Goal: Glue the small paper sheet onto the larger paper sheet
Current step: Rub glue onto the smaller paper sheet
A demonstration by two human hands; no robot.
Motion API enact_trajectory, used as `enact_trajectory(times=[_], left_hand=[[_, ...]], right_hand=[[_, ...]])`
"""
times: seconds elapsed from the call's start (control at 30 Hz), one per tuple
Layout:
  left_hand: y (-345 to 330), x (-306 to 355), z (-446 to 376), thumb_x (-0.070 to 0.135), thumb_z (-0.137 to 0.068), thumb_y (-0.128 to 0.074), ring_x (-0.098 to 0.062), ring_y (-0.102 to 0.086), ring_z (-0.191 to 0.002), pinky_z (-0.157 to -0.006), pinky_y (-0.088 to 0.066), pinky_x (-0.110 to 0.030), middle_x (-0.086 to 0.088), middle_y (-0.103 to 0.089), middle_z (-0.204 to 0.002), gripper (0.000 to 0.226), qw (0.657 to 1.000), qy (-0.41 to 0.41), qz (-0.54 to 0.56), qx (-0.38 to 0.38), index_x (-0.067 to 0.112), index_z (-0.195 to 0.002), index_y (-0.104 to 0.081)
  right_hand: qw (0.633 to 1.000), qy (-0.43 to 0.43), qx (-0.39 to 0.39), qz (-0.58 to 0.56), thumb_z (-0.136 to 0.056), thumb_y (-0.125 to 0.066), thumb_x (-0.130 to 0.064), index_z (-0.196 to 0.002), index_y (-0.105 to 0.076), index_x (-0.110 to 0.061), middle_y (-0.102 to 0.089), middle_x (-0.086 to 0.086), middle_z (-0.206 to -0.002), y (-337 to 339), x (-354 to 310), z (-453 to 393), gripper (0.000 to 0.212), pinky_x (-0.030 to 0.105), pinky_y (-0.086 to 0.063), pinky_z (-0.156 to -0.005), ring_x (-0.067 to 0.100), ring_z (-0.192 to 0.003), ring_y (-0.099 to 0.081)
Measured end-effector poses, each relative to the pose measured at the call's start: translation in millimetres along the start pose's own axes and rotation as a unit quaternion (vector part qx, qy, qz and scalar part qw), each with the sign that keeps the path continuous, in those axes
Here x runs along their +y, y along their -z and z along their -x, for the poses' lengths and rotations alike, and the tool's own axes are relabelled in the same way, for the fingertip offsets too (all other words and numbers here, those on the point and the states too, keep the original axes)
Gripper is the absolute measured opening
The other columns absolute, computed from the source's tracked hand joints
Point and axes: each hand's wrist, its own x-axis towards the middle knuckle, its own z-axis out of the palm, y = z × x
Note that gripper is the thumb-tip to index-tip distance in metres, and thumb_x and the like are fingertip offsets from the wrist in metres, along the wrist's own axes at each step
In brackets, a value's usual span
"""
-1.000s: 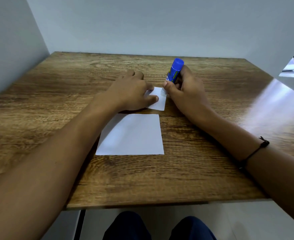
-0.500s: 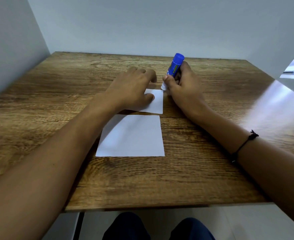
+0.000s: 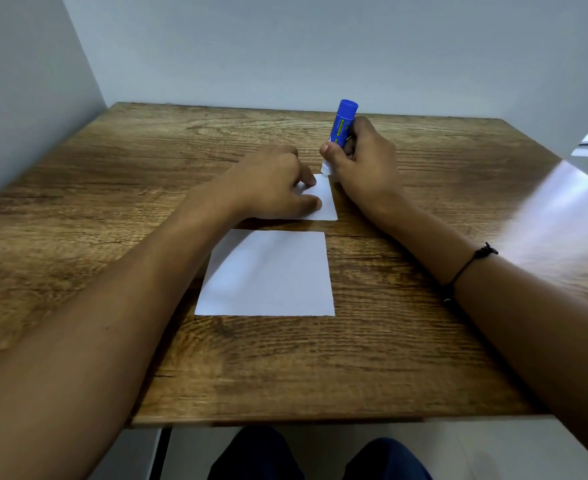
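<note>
A small white paper sheet [image 3: 326,202] lies flat on the wooden table [image 3: 406,341], mostly covered by my left hand [image 3: 268,181], whose fingers and thumb press it down. My right hand [image 3: 361,164] grips a blue glue stick [image 3: 343,123], held nearly upright with its white tip touching the far right corner of the small sheet. The larger white paper sheet [image 3: 268,275] lies flat just nearer to me, separate from the small one, with my left forearm over its left corner.
Grey walls close in the table at the back and left. A bright patch of light falls on the table's right side [image 3: 555,216]. My knees [image 3: 320,459] show below the table's front edge.
My right hand has slid the glue stick's tip from the small sheet's right edge up to its far right corner. My left hand shifted a little to the left, baring more of that sheet.
</note>
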Motion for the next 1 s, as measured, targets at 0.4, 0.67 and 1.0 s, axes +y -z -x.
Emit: enact_trajectory(times=[0.4,0.67,1.0], left_hand=[[0.0,-0.8,-0.4,0.043,-0.082,-0.054,-0.028,-0.047,-0.108,-0.085,-0.036,-0.034,-0.012,-0.05,-0.115,0.046,1.0,0.006,-0.006,-0.004,0.021,-0.122,-0.056],[-1.0,-1.0,-1.5,0.043,-0.082,-0.055,-0.029,-0.046,-0.109,-0.084,-0.035,-0.033,-0.012,-0.051,-0.115,0.046,1.0,0.002,-0.012,-0.004,0.022,-0.122,-0.056],[0.5,-1.5,-0.9,0.046,-0.081,-0.054,-0.03,-0.045,-0.11,-0.091,-0.038,-0.039,-0.012,-0.05,-0.115,0.046,1.0,0.004,-0.019,-0.011,0.021,-0.12,-0.058]], right_hand=[[0.999,0.032,-0.026,0.031,-0.087,-0.058,-0.025,-0.108,-0.051,-0.002,-0.051,0.002,-0.077,-5.2,1.0,-1.9,0.032,0.023,-0.027,-0.058,0.016,-0.073,-0.047],[0.998,0.027,-0.032,0.046,-0.086,-0.059,-0.025,-0.106,-0.05,-0.001,-0.047,-0.003,-0.071,-7.7,3.5,-4.9,0.032,0.025,-0.028,-0.061,0.018,-0.074,-0.047],[0.998,0.029,-0.031,0.049,-0.087,-0.057,-0.025,-0.109,-0.05,-0.002,-0.051,0.003,-0.08,-7.5,0.8,-3.0,0.033,0.024,-0.022,-0.056,0.018,-0.073,-0.046]])
